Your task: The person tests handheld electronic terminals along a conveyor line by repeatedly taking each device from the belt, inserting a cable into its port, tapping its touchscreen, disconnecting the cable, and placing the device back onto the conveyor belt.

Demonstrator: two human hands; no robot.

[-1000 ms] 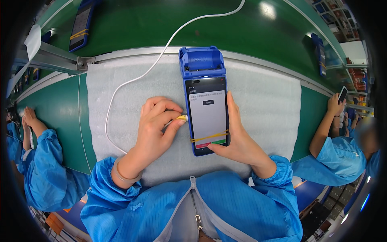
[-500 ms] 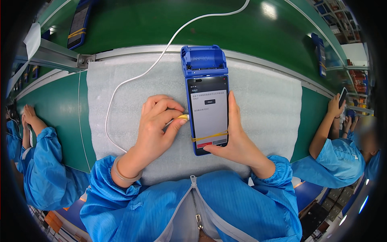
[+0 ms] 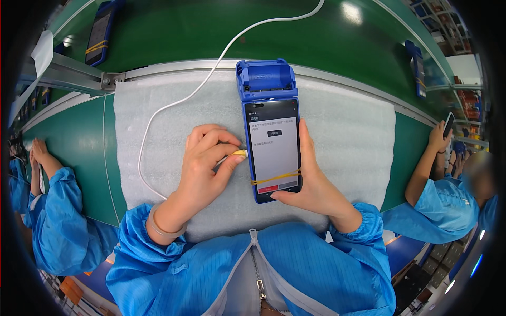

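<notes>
Blue handheld terminal (image 3: 271, 131) flat on white foam mat (image 3: 348, 126), cradled by right hand (image 3: 311, 184). At nine o'clock, left hand (image 3: 203, 168) pinching yellow plug (image 3: 240, 154) of white cable (image 3: 174, 102).

White foam mat (image 3: 348, 137) on green bench (image 3: 68, 142)

Light: bright, even, from overhead – lamp glare on the green conveyor belt (image 3: 174, 37) | Shadows: soft, short | Focus: centre sharp, rim softer | Distortion: strong fisheye – straight edges bow, black vignette in the corners
</notes>
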